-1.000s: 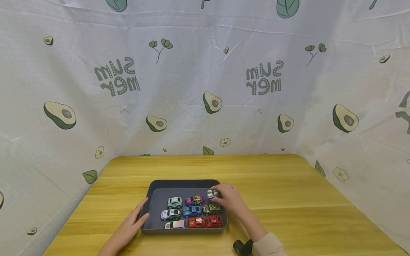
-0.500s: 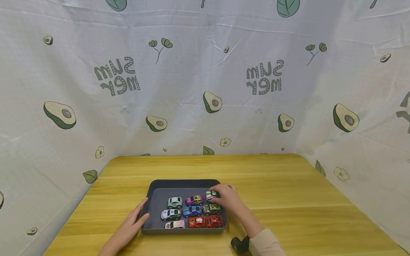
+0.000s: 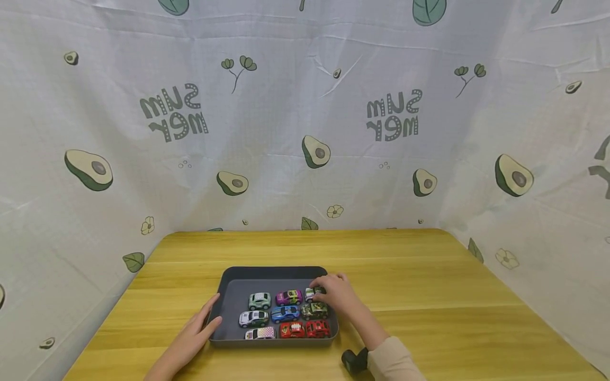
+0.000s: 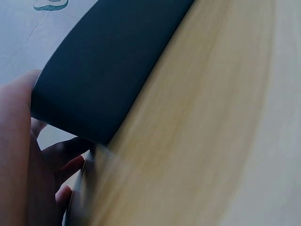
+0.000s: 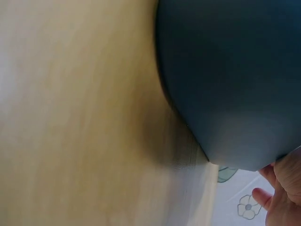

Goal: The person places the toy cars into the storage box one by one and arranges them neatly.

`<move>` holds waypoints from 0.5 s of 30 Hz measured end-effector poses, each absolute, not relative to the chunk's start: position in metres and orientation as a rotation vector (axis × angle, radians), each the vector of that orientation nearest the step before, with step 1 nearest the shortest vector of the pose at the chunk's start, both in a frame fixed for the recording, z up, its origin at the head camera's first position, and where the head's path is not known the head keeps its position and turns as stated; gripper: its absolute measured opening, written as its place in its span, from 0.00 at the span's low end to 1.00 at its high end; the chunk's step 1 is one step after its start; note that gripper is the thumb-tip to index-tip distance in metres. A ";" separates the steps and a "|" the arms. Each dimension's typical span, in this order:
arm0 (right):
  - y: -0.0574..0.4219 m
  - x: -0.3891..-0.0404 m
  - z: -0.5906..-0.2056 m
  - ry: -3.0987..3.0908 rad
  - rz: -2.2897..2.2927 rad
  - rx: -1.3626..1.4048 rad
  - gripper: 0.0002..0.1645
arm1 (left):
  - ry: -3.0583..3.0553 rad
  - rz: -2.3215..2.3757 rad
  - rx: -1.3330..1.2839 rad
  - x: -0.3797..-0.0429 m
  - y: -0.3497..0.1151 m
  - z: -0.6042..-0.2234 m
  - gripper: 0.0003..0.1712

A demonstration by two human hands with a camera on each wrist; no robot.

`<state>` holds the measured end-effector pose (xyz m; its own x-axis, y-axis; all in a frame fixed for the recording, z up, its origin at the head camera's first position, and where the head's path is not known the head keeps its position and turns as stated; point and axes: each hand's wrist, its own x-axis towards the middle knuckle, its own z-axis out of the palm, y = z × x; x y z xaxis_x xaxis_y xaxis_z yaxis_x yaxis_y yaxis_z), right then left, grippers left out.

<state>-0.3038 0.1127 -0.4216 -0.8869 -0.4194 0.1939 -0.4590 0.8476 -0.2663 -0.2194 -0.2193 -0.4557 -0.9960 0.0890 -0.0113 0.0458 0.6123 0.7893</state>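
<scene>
A dark grey tray (image 3: 271,343) on the wooden table holds several small toy cars in rows. At its far right corner my right hand (image 3: 335,293) pinches a white and green toy car (image 3: 311,294), partly hidden by the fingers. Just left of that sits a purple toy car (image 3: 288,297), and a camouflage toy car (image 3: 314,310) is directly in front. My left hand (image 3: 193,330) grips the tray's left wall, its thumb over the rim. In the left wrist view, fingers (image 4: 66,153) lie against the wall's outside. The right wrist view shows mainly the tray's outer wall (image 5: 230,80).
Other toy cars in the tray are a pale green car (image 3: 259,301), a blue car (image 3: 285,314) and two red cars along the front wall. A black object (image 3: 355,362) lies beside the right sleeve. A printed curtain (image 3: 276,132) hangs behind the table (image 3: 405,264).
My right hand has shifted the white and green toy car slightly left and toward the front, closer to the purple and camouflage cars. My left hand has stayed at the tray's side.
</scene>
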 end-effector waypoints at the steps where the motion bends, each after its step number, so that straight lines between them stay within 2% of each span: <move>1: 0.113 -0.304 -0.422 -2.898 0.463 0.693 0.13 | 2.780 1.353 0.117 -0.220 -0.219 -0.456 0.36; 15: 0.118 -0.304 -0.425 -2.847 0.600 0.715 0.20 | 2.788 1.344 0.133 -0.219 -0.220 -0.456 0.36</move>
<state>-0.3044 0.1178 -0.4254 -0.8760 -0.4222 0.2332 -0.4804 0.8068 -0.3440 -0.2193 -0.2199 -0.4560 -0.9954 0.0960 -0.0022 0.0580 0.6199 0.7825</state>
